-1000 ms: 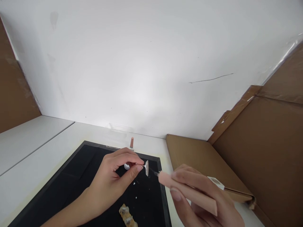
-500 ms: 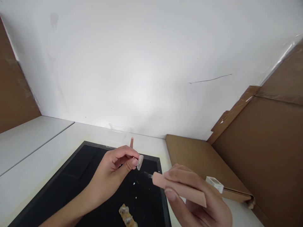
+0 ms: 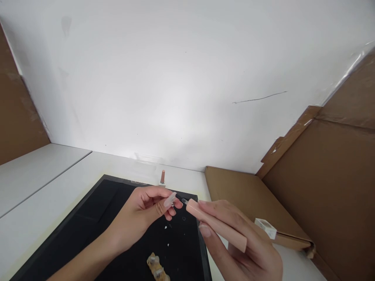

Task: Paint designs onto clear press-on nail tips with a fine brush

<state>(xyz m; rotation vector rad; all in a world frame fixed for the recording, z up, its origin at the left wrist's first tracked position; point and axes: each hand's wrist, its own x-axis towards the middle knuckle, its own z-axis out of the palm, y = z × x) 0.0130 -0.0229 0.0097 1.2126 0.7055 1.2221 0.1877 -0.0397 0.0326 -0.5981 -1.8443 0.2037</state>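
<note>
My left hand (image 3: pixel 143 212) pinches a small whitish, translucent false nail (image 3: pixel 170 200) between thumb and fingers, over the black mat. In my right hand (image 3: pixel 243 242) is a nail polish brush (image 3: pixel 218 225) with a long peach-coloured cap, gripped between thumb and fingers. The brush's dark tip points left and meets the upper end of the false nail; whether it presses on the surface I cannot make out. Part of my left fingers lies hidden behind the false nail.
A small bottle with a brownish-pink cap (image 3: pixel 163 177) stands behind the black mat (image 3: pixel 88 218). On the mat lie a yellowish strip with clear pieces (image 3: pixel 157 267) and white bits. A flat cardboard box (image 3: pixel 243 195) and a small white block (image 3: pixel 265 228) are at right.
The brush has moved slightly left and up, its tip now at the false nail. My left hand has turned the nail so its face shows more.
</note>
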